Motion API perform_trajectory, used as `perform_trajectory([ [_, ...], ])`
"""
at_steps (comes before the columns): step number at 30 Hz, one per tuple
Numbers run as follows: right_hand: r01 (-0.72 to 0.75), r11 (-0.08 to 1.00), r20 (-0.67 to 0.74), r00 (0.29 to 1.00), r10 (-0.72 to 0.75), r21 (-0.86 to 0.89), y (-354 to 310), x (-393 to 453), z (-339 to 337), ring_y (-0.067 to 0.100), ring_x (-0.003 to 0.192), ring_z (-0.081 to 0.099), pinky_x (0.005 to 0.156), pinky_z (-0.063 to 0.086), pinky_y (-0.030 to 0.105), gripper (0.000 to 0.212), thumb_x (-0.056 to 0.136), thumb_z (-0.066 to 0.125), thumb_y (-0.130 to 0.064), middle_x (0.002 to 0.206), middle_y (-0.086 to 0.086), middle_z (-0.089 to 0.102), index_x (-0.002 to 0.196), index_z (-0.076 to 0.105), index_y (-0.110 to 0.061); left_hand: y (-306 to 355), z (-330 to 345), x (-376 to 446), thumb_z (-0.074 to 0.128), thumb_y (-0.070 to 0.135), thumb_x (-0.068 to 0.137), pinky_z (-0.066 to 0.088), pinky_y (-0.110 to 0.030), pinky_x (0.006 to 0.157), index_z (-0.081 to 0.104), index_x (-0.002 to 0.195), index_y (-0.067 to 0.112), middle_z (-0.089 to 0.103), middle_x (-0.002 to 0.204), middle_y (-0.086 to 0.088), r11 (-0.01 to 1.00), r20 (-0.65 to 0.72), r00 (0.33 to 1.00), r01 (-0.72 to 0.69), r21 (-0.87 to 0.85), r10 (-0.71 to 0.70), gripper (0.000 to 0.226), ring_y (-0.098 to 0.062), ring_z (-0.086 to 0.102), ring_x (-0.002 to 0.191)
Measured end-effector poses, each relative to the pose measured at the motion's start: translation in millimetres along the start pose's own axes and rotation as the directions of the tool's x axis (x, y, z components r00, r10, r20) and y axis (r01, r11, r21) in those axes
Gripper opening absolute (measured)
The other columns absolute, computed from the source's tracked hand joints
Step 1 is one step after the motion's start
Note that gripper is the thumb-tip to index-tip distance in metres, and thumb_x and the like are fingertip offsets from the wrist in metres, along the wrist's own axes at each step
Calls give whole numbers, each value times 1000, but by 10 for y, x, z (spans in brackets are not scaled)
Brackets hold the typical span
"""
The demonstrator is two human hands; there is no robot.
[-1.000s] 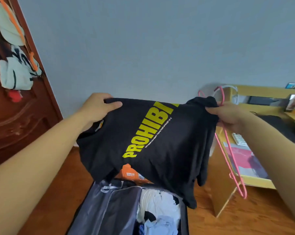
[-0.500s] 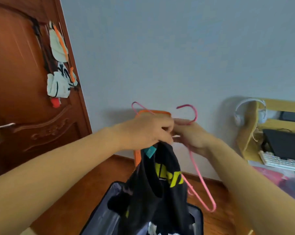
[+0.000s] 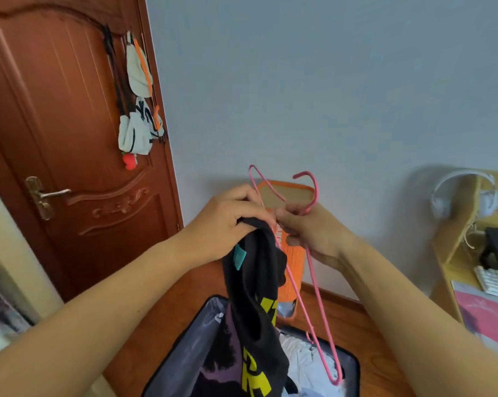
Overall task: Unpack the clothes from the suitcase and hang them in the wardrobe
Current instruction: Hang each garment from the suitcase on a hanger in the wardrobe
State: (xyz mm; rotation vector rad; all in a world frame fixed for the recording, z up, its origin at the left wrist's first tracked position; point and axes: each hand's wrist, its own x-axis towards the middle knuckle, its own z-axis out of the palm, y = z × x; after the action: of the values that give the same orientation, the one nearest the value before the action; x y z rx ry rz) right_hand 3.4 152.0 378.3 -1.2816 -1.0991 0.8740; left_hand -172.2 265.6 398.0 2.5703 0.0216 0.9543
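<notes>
A black T-shirt [image 3: 256,305] with yellow lettering hangs bunched from my left hand [image 3: 227,224], which grips its collar at chest height. My right hand [image 3: 310,230] sits right beside it and holds a pink wire hanger [image 3: 316,282] near the hook; the hanger dangles down to the right of the shirt. Below them the open suitcase [image 3: 353,365] lies on the wooden floor with pale clothes [image 3: 305,359] inside. A second pink hook shows above my left hand; I cannot tell how many hangers there are.
A brown wooden door [image 3: 56,138] with hanging bags [image 3: 139,110] stands at the left. An orange container [image 3: 293,265] leans against the wall behind my hands. A yellow desk [image 3: 454,253] with headphones [image 3: 459,193] and a keyboard is at the right.
The shirt, held spread out between both hands a second ago, is now gathered at the collar under my left hand. My hands came together and the view swung left toward the door.
</notes>
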Motion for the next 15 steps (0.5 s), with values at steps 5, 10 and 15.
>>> perform_trajectory([
  [5, -209, 973, 92, 972, 218, -93, 149, -57, 120, 28, 85, 53, 72, 44, 38, 33, 104, 51, -32, 93, 14, 64, 96, 65, -3, -99, 65, -203, 69, -6, 87, 36, -9, 79, 82, 99, 10, 50, 94, 4, 993, -16, 993, -117, 5, 117, 24, 1, 52, 89],
  [10, -301, 953, 161, 940, 301, -27, 325, -172, 259, 35, 97, 62, 98, 48, 55, 29, 97, 63, -28, 118, 31, 64, 106, 69, -1, -168, 84, -358, 72, -3, 88, 34, -9, 82, 82, 101, 12, 51, 95, 4, 982, -30, 982, -187, 3, 187, 22, 3, 49, 93],
  [15, -207, 978, 27, 978, 206, 18, 293, -141, 298, 38, 99, 59, 95, 45, 52, 22, 90, 68, -24, 104, 29, 65, 97, 70, -2, -298, 269, -525, 70, -12, 83, 41, -13, 80, 80, 103, 12, 52, 99, 5, 997, -194, 981, -40, -66, 27, 33, -7, 56, 89],
])
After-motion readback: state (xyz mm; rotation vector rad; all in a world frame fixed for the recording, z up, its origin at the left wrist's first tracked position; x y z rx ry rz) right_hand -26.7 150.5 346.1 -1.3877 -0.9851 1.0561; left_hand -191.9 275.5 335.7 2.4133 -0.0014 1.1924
